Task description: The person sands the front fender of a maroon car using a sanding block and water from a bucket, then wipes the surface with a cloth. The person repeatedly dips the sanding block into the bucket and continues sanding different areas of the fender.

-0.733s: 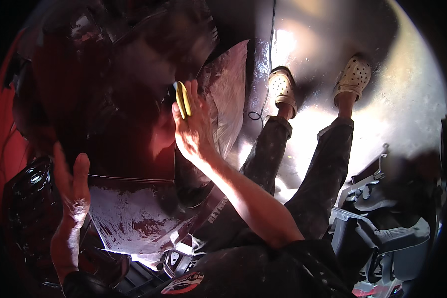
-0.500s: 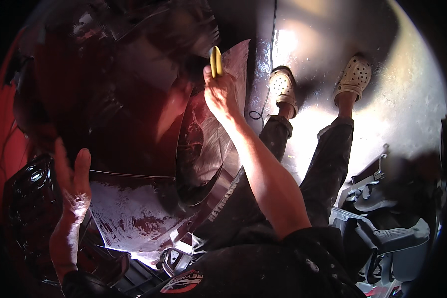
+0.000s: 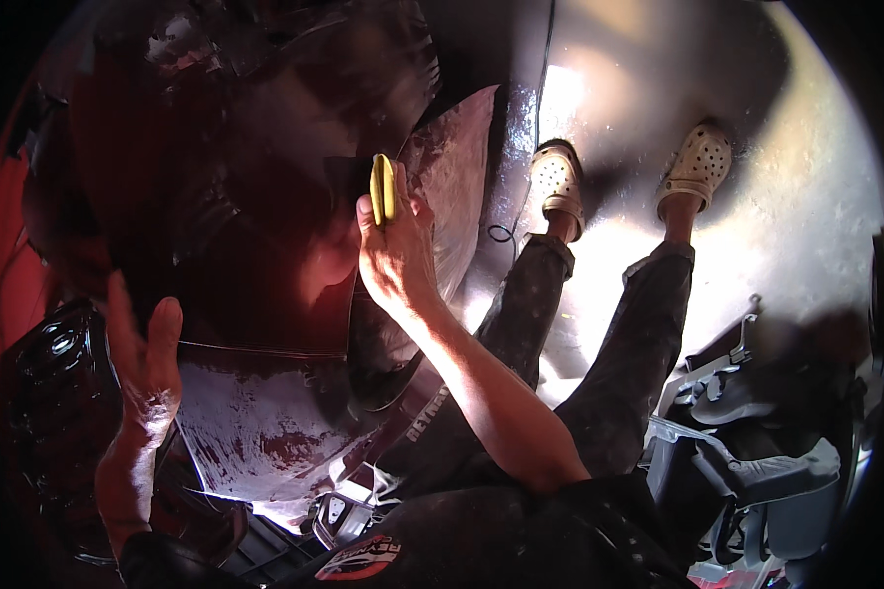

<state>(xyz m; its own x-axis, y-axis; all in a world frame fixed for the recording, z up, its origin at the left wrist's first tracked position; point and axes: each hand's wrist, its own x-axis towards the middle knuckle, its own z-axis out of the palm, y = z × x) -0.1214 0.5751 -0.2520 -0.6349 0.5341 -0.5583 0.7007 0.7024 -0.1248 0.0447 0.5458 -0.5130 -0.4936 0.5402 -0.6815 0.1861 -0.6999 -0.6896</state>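
Observation:
A dark red, glossy vehicle body panel fills the left half, with a wheel-arch opening on its right side. My right hand grips a thin yellow pad that looks folded or two-layered, held edge-up at the panel near the wheel arch. Whether the pad touches the surface cannot be told. On the left, my left hand lies stretched against the panel's lower left edge, thumb apart from the fingers, holding nothing. Part of its fingers fades into shadow. The lower section of the panel looks dull and whitish with streaks.
My feet in beige clogs stand on a shiny wet-looking floor. A thin black cable runs down beside them, ending in a loop. Grey and black plastic parts are heaped at lower right. A dark glossy moulded part lies far left.
My right hand with the yellow pad has moved down and to the left, toward me. The left hand stays in about the same place.

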